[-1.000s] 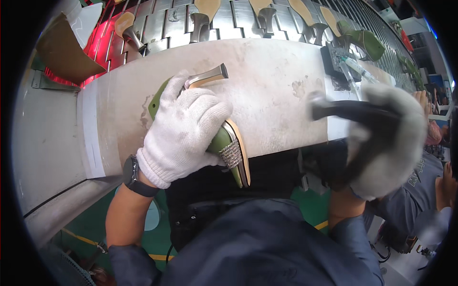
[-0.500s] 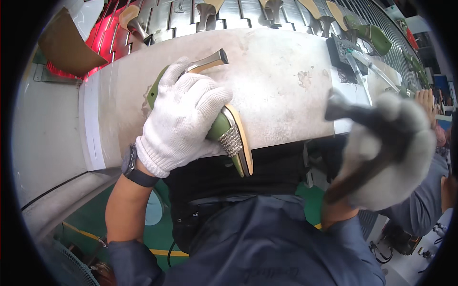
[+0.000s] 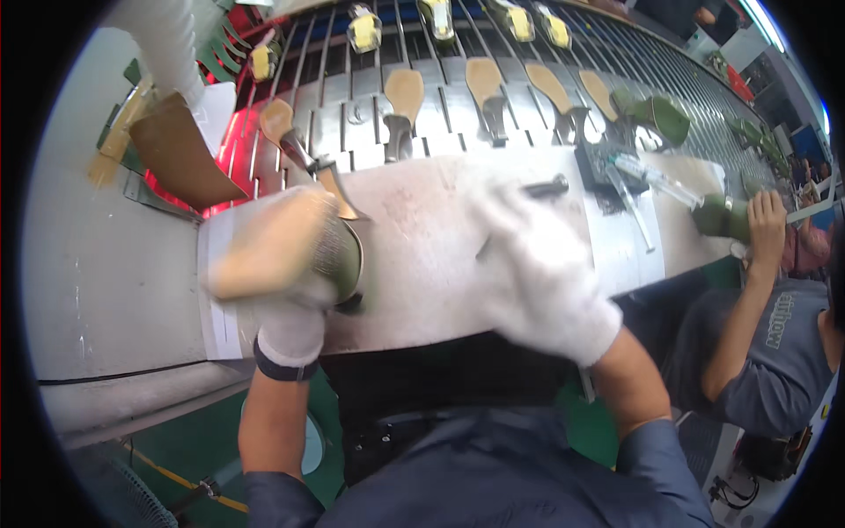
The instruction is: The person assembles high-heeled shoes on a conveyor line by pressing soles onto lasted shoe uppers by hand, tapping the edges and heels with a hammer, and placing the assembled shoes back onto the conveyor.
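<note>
My left hand (image 3: 295, 327), in a white knit glove, holds a green high-heeled sandal (image 3: 275, 245) over the left of the bench. Its tan sole is turned up, and a glittery band shows at the side. Motion blurs the sandal, which hides most of that hand's fingers. Above the middle of the bench is my gloved right hand (image 3: 546, 273), blurred, its fingers stretched out. A hammer (image 3: 550, 187) lies beneath it, with the dark head showing past the glove and most of the handle covered.
Behind the pale bench top (image 3: 405, 308), a slatted metal conveyor (image 3: 440, 101) carries several shoes. A dark block (image 3: 603, 167) and syringes (image 3: 656, 180) lie at the right. Beyond them a co-worker's bare hand (image 3: 767, 220) touches a green shoe (image 3: 723, 218). A brown sheet (image 3: 183, 150) stands at the left.
My right hand has come inward from the right and the hammer now lies on the bench. My left hand has turned the sandal sole up and moved it left. The view has tilted toward the conveyor.
</note>
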`<state>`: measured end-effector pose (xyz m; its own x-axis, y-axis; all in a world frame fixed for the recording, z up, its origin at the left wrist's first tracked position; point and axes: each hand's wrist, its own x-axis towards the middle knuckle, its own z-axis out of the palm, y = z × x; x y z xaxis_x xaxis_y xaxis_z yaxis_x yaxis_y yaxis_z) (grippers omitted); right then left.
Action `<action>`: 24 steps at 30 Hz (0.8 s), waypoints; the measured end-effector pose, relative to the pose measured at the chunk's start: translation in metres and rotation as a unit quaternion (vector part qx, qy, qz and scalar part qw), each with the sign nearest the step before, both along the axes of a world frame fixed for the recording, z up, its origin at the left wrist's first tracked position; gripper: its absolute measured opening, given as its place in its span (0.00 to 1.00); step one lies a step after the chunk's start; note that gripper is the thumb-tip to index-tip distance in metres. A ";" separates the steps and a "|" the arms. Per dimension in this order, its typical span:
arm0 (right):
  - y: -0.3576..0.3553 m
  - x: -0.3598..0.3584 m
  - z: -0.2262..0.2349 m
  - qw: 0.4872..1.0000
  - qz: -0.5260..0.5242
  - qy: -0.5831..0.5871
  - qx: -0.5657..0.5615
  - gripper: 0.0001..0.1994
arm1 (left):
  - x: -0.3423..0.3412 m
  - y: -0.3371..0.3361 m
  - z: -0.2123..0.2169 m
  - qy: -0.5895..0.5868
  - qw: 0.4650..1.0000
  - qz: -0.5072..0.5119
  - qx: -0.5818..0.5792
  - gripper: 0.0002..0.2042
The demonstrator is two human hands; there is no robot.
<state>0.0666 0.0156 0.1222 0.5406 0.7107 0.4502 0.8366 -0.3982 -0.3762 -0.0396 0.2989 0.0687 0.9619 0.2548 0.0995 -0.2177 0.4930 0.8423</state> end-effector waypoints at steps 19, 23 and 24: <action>0.215 0.151 -0.015 0.972 -0.068 0.223 -0.032 0.32 | -0.027 -0.031 -0.019 -0.038 0.692 0.111 0.712 0.25; 0.149 0.228 0.029 0.995 -0.093 -0.018 -0.021 0.25 | -0.032 -0.039 -0.014 -0.020 0.670 0.124 0.731 0.24; 0.124 0.257 0.040 0.982 -0.138 -0.032 -0.128 0.24 | -0.033 -0.038 -0.018 -0.027 0.659 0.120 0.742 0.23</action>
<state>0.3232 0.1396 0.1621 0.7044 0.6356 0.3161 0.7028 -0.6871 -0.1844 -0.0727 0.2609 0.0504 0.8961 -0.0177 0.4434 -0.1892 -0.9191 0.3456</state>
